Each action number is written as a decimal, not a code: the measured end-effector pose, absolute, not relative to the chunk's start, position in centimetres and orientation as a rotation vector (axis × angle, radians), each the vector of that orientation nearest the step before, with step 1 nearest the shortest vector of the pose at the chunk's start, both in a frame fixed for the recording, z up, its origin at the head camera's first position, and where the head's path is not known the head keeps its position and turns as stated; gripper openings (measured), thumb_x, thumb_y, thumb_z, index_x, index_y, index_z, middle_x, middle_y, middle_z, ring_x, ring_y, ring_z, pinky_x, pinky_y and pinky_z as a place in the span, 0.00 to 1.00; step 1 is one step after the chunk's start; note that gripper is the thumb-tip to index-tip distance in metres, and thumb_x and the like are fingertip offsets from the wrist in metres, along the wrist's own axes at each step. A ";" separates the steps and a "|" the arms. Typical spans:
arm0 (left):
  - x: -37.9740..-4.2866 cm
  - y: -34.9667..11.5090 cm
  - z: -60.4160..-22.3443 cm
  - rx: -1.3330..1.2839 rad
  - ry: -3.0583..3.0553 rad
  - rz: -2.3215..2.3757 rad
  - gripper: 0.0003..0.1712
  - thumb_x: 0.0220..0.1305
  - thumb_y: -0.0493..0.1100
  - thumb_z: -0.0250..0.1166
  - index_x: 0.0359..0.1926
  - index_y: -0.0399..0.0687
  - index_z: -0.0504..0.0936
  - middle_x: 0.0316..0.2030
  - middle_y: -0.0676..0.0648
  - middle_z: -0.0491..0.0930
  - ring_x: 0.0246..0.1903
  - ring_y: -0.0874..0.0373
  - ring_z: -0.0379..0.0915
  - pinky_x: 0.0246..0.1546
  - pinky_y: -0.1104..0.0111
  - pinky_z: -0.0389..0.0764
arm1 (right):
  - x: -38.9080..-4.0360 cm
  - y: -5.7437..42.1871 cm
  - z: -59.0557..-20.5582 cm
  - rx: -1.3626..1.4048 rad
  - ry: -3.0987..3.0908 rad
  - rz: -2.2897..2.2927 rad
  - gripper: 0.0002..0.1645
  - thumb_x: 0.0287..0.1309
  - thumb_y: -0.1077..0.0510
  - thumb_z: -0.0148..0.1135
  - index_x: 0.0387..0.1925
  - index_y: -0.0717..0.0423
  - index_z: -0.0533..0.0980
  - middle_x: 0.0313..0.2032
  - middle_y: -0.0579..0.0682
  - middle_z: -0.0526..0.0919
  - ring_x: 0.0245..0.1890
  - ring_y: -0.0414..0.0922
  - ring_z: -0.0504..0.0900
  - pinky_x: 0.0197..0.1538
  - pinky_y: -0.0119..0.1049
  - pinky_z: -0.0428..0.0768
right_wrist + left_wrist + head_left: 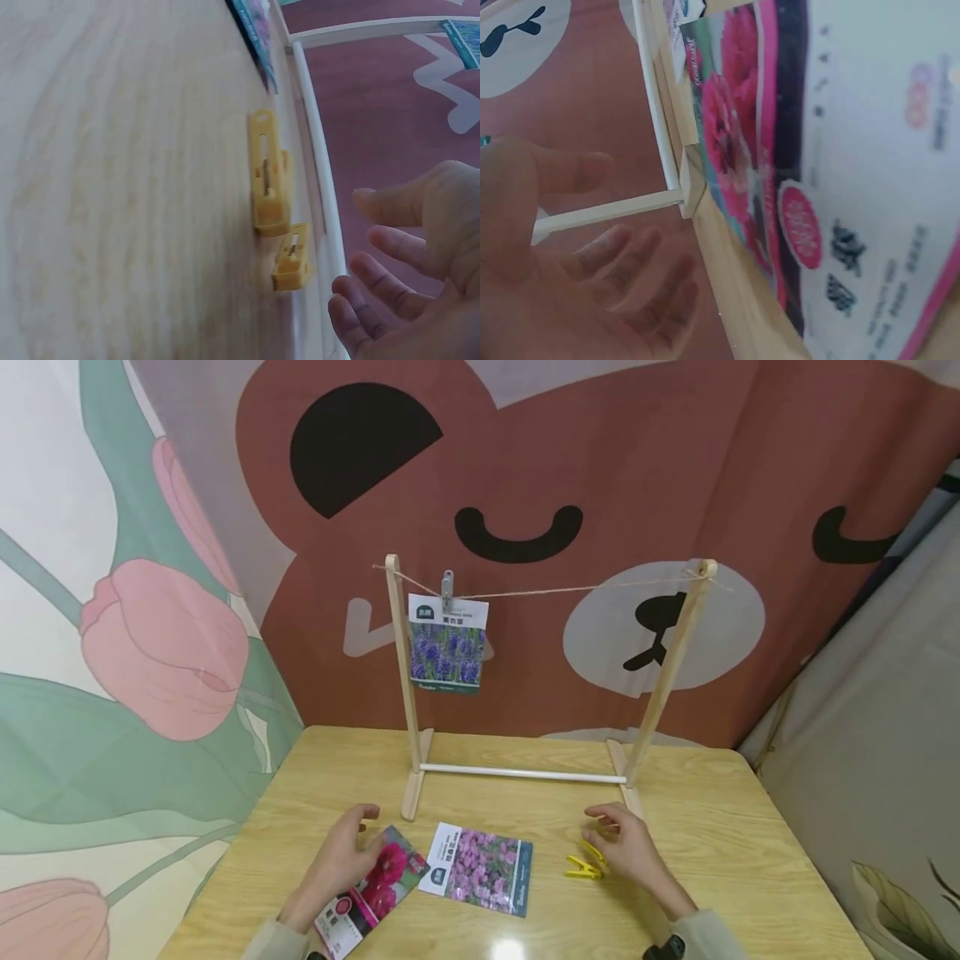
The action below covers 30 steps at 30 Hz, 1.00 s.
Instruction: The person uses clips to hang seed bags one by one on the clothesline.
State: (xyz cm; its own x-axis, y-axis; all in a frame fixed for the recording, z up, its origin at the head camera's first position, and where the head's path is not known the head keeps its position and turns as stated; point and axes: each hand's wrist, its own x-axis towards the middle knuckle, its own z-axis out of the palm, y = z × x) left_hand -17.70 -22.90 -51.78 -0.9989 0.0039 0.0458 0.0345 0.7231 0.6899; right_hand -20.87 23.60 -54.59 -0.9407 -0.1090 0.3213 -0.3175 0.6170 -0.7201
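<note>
My left hand (339, 853), its fingers loosely bent and holding nothing, hovers beside a seed packet with dark pink flowers (384, 883). The left wrist view shows the gap between thumb and fingers, with that packet (780, 150) to the right. A second seed packet with light pink flowers (483, 868) lies between the hands. My right hand (628, 845) holds nothing; its fingers are loosely curved above two yellow clothespins (583, 867). Both clothespins (268, 180) lie on the table in the right wrist view, apart from the fingers.
Behind the hands stands a wooden frame (405, 668) with a white crossbar (525, 772). A string (540, 591) spans its posts. From it a grey clothespin (447, 587) hangs a purple-flower seed packet (447, 652). Patterned curtains (510, 460) rise behind the wooden table (262, 852).
</note>
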 end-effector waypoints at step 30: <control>-16.9 -23.8 -53.5 0.074 -3.085 -0.965 0.46 0.46 0.39 0.85 0.65 0.35 0.75 0.52 0.38 0.81 0.52 0.41 0.79 0.55 0.42 0.84 | -20.5 23.5 -56.1 0.251 -2.744 1.214 0.20 0.53 0.69 0.81 0.49 0.62 0.86 0.44 0.53 0.86 0.43 0.48 0.83 0.47 0.38 0.85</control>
State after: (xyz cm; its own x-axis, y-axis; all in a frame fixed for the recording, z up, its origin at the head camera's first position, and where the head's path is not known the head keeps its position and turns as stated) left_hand -16.94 -23.79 -53.47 -0.9947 -0.0162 -0.1012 -0.0710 0.8210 0.5665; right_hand -20.46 23.54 -56.09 -0.9776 -0.0991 0.1856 -0.2040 0.6626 -0.7207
